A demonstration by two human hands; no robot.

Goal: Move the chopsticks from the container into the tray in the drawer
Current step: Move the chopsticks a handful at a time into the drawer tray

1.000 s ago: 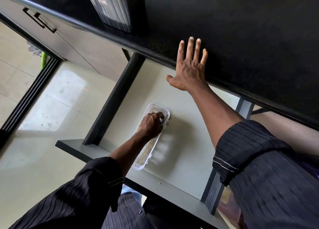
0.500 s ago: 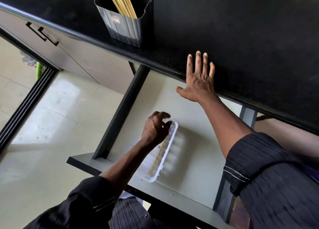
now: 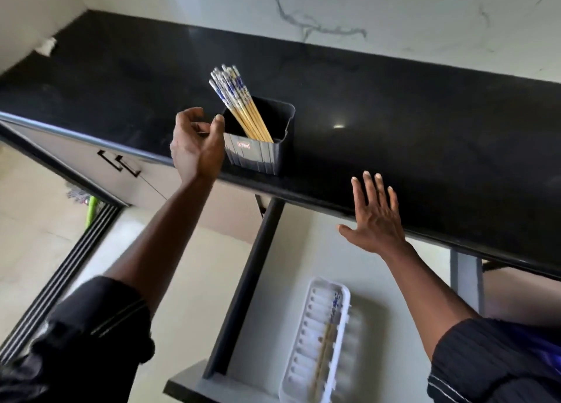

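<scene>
The left hand (image 3: 196, 146) is raised beside the dark container (image 3: 263, 147), just to its left, with the palm turned toward the container wall; fingers and thumb are curled but apart, and nothing is between them. The right hand (image 3: 375, 220) lies flat, fingers spread and empty, with its fingertips on the front edge of the black countertop (image 3: 425, 123). The countertop behind both hands is wide and bare apart from the one container, which stands close to the front edge. Below and between the two hands the drawer (image 3: 273, 296) stands open, with free floor on each side of the one white tray (image 3: 315, 339). A bundle of chopsticks (image 3: 239, 105) leans to the left in the container, too many and too close to count. In the tray, below the right hand, lie chopsticks (image 3: 326, 339) that look like one pair, blurred.
</scene>
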